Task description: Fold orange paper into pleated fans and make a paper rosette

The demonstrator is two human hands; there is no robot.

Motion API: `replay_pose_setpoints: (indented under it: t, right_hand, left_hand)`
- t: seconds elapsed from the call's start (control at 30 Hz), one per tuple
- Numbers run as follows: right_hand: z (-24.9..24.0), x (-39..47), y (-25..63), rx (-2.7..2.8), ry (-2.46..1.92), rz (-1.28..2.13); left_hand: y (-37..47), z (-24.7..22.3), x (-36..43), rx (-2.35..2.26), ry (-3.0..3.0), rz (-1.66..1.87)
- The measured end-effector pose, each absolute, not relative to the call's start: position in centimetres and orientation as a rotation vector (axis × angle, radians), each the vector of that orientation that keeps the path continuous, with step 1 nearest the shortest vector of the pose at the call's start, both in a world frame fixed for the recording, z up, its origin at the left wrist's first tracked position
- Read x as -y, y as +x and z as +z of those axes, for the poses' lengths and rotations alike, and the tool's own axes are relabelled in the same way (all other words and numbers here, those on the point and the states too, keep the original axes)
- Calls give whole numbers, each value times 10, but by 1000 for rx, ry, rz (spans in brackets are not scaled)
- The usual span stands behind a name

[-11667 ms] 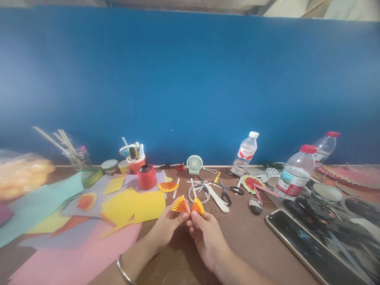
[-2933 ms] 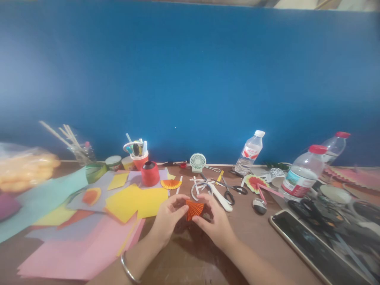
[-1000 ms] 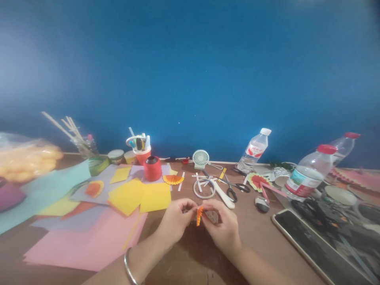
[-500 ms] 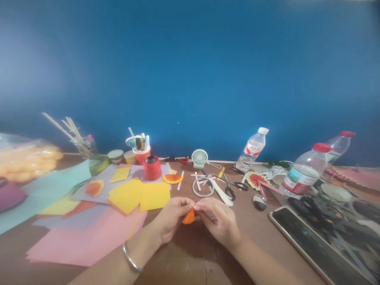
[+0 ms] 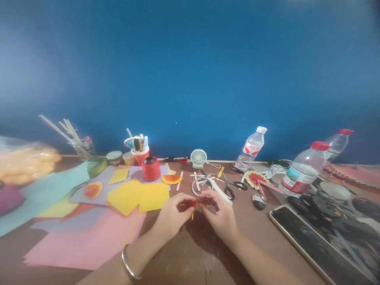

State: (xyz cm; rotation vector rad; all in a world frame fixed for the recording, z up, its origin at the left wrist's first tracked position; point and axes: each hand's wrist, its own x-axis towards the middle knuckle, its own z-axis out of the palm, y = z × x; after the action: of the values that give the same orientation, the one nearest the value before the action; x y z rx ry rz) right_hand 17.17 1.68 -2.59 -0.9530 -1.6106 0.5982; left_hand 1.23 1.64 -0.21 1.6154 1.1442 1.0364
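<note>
Between my fingertips is a small folded piece of orange paper, mostly hidden, with a thin yellow-orange edge pointing down. My left hand, with a silver bangle at the wrist, pinches it from the left. From the right, my right hand grips the same paper with thumb and fingers. Just beyond the hands lie a white ring, white paper strips and a pair of scissors. A finished-looking orange and yellow pleated paper fan rests on the table further left.
Yellow sheets and pink paper cover the left side. A red tape roll, a pen cup and a small fan stand at the back. Rightward are water bottles and a phone.
The orange pleated paper, spread downward before, is now turned edge-on and mostly covered by my fingers. My hands have tilted slightly and stay together.
</note>
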Motion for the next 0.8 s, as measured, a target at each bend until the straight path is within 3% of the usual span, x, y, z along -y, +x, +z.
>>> replay_pose_setpoints:
  t: [0.5, 0.8]
  right_hand:
    - [-19, -21, 176, 1609, -1004, 781]
    - [-23, -25, 176, 1420, -968, 886]
  left_hand:
    - [8, 2, -4, -1150, 2232, 1043]
    - [7, -2, -7, -1208, 2204, 1185]
